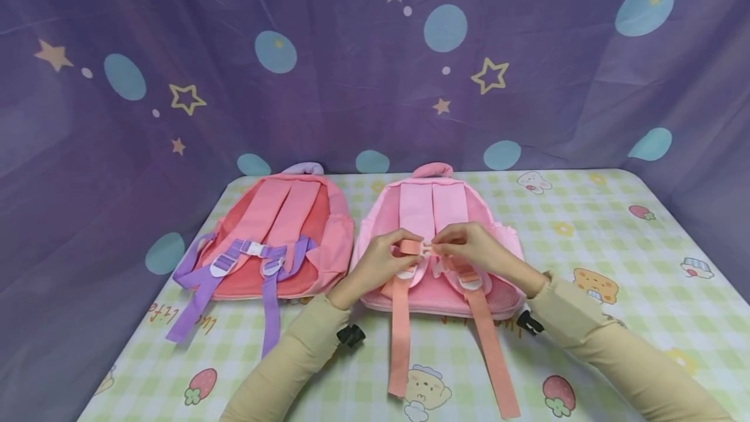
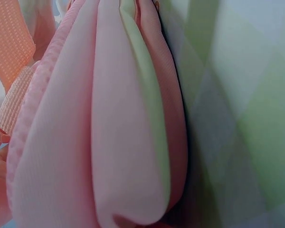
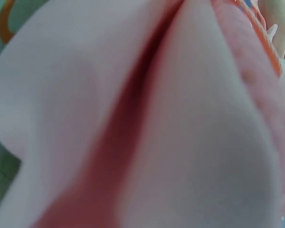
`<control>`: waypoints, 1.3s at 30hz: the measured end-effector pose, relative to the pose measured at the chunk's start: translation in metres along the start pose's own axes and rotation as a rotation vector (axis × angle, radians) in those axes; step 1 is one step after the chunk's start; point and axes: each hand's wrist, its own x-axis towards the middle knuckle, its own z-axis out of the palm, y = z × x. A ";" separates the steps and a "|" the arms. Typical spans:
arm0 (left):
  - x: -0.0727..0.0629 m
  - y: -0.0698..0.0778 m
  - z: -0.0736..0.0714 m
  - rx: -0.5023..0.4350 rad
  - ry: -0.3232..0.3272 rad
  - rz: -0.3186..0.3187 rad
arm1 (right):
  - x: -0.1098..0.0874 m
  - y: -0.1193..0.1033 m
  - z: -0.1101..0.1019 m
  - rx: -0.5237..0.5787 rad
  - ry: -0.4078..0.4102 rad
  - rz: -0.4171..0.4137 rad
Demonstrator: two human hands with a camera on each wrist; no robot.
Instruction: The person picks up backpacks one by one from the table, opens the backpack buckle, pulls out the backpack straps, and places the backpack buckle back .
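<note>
A light pink backpack [image 1: 375, 230] lies with its shoulder straps [image 1: 416, 204] facing up. Over its lower middle, my left hand [image 1: 379, 258] pinches an orange webbing strap [image 1: 410, 247] at one end of a white plastic buckle [image 1: 425, 249]. From the other side my right hand [image 1: 477, 249] pinches the buckle's other end, fingertips close to the left ones. How far the two buckle halves are joined I cannot tell. Pink fabric of the bag's side [image 2: 123, 118] fills much of the left wrist view; the right wrist view also shows the bag's side [image 3: 204, 133] up close.
To the left lies a coral-pink backpack [image 1: 340, 239] with purple straps and a white buckle [image 1: 255, 249] linking them. Two loose orange strap ends [image 1: 400, 344] trail toward the near edge. A green checked cloth [image 1: 633, 357] covers the table, and a purple curtain [image 1: 363, 109] hangs behind.
</note>
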 end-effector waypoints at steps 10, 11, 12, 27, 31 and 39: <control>0.001 0.001 0.000 0.023 -0.007 0.021 | 0.002 0.000 0.003 0.010 0.012 0.012; 0.001 0.000 0.000 0.024 -0.008 0.026 | 0.002 0.000 0.003 0.010 0.013 0.013; 0.001 0.000 0.000 0.027 -0.009 0.032 | 0.002 0.000 0.003 0.013 0.013 0.015; -0.001 -0.001 -0.001 0.016 -0.003 0.008 | -0.002 0.002 -0.003 -0.035 -0.007 0.035; -0.001 -0.001 -0.001 0.025 -0.002 0.003 | -0.002 0.003 -0.004 -0.033 -0.009 0.034; -0.001 -0.001 0.000 0.019 -0.003 0.010 | 0.000 0.003 -0.001 -0.018 0.004 0.035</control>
